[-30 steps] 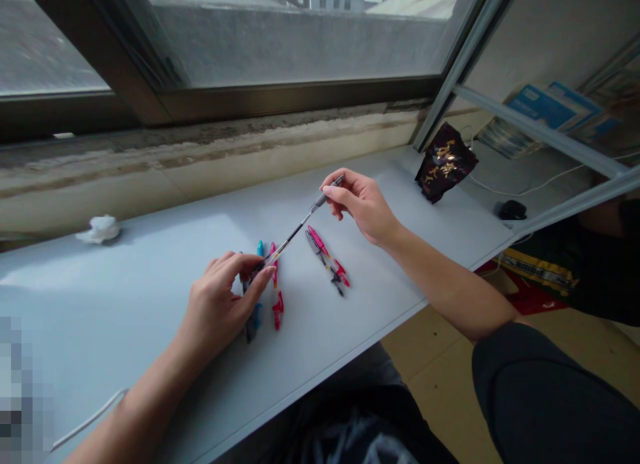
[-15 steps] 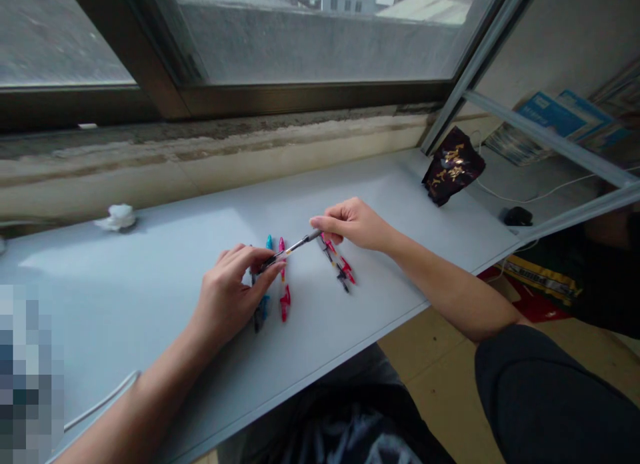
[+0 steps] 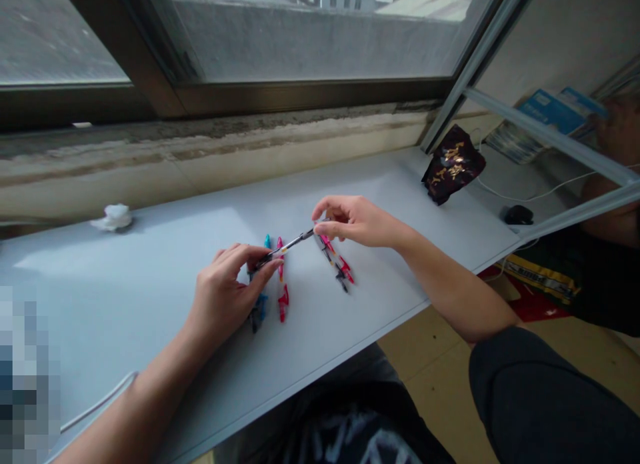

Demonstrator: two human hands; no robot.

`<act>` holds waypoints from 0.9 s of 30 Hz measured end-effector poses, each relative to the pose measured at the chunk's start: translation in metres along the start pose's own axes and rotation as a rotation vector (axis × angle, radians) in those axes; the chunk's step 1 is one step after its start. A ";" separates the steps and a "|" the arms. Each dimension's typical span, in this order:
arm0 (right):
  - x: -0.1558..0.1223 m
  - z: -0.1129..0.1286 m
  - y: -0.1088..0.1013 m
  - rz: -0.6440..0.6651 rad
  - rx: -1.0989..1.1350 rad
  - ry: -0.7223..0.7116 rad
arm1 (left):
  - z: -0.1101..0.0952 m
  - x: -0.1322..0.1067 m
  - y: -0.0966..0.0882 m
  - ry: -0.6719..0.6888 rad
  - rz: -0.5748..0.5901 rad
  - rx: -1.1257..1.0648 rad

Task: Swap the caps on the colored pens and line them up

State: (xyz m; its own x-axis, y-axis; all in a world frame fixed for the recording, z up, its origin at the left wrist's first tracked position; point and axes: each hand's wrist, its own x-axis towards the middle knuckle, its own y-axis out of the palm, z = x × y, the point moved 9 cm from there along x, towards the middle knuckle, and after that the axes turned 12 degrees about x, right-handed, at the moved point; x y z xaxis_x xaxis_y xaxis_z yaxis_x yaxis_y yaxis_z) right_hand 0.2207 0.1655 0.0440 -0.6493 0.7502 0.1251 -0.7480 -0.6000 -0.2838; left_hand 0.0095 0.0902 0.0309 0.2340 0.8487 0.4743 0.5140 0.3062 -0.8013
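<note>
Head view: the right hand (image 3: 357, 223) has dropped, now clamping the slim pen (image 3: 293, 245) that the left hand (image 3: 223, 291) also pinches, above coloured pens (image 3: 283, 304) mid white shelf (image 3: 125, 284).

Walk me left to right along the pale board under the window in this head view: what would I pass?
crumpled white tissue → left hand → pink-and-red pen → right hand → dark patterned foil bag
</note>
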 end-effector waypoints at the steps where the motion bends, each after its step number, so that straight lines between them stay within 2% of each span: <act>1: 0.000 0.002 0.000 0.002 0.009 -0.019 | 0.000 0.000 0.000 -0.003 0.005 0.000; 6: -0.003 -0.001 0.002 0.038 -0.085 0.070 | -0.001 -0.001 0.000 -0.020 0.014 -0.014; 9: -0.003 0.005 -0.002 0.014 -0.071 -0.011 | 0.001 0.000 0.000 -0.024 -0.003 -0.002; 12: -0.002 0.007 0.001 0.048 -0.016 -0.058 | 0.002 0.000 -0.001 -0.013 -0.022 0.005; 19: 0.000 0.000 0.011 0.092 -0.067 0.019 | -0.007 -0.001 -0.005 0.070 -0.035 0.023; 24: 0.003 -0.007 0.015 0.099 0.066 0.063 | -0.020 -0.003 -0.014 0.175 -0.116 0.085; 27: 0.006 -0.012 0.009 -0.010 0.206 0.090 | -0.031 -0.004 -0.014 0.226 -0.102 0.061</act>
State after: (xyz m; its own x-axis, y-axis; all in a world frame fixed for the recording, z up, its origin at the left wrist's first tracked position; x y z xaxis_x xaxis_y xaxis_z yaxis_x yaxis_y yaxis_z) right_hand 0.2115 0.1678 0.0305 -0.6336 0.7727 0.0394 -0.7727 -0.6294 -0.0817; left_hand 0.0267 0.0687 0.0517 0.3656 0.6965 0.6174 0.4949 0.4163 -0.7627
